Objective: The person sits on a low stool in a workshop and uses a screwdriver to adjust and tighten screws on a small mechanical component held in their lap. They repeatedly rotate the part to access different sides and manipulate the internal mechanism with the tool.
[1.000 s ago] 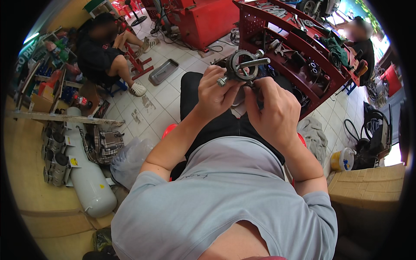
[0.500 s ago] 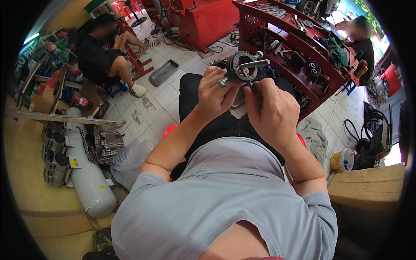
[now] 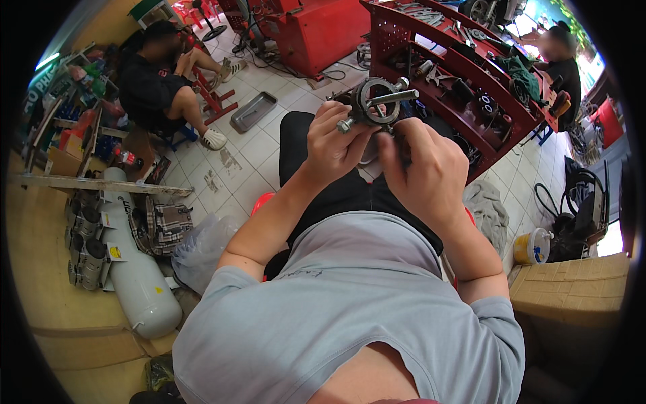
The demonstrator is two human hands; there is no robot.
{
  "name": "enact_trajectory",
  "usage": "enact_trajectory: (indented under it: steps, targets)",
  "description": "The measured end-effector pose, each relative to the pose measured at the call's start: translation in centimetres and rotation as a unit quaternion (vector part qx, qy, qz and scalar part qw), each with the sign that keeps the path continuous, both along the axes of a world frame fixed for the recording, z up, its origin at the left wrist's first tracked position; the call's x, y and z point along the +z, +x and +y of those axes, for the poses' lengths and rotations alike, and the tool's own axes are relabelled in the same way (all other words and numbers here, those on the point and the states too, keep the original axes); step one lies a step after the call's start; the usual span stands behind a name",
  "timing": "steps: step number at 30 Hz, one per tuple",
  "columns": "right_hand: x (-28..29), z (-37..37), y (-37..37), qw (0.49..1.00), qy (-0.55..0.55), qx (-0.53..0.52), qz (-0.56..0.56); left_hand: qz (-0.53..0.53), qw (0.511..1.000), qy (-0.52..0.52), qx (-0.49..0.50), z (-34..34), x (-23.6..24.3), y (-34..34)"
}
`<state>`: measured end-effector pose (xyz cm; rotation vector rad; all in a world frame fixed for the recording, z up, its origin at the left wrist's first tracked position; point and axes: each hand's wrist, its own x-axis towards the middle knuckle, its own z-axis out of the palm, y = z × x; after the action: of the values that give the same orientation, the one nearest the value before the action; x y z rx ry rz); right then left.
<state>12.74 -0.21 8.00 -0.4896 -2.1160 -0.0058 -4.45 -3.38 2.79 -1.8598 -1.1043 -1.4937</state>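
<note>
Holding a round metal part (image 3: 377, 102) up in front of the chest, above the lap, the person sits on a red stool (image 3: 264, 200). Left hand (image 3: 334, 145) has its fingers clamped on the part's left side, near a small bolt end. Right hand (image 3: 424, 168) is closed at the lower right edge of the part, fingers pinched together; cannot tell what exactly they pinch. A short rod sticks out of the ring to the right. Part looks like solid steel: likely heavy for its size, stiff, maybe oily and slippery, so grip the ring body, not the rod. Red tool rack (image 3: 471, 74) behind, tiled floor (image 3: 259, 145) below.
</note>
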Motion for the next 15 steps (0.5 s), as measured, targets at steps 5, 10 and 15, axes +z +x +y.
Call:
enact_trajectory:
  steps: [5,10,15]
  targets:
    - [-0.38,0.04,0.07,0.999,0.020,-0.033,-0.024,0.000,1.000,0.002,0.000,0.07,0.01,-0.11]
    - [-0.52,0.12,-0.19,1.000,0.003,-0.016,-0.021,0.001,1.000,0.006,-0.008,0.15,-0.05,-0.16]
    - [-0.74,0.72,-0.29,0.997,-0.066,0.040,-0.017,-0.018,1.000,0.015,-0.020,0.45,-0.22,0.10]
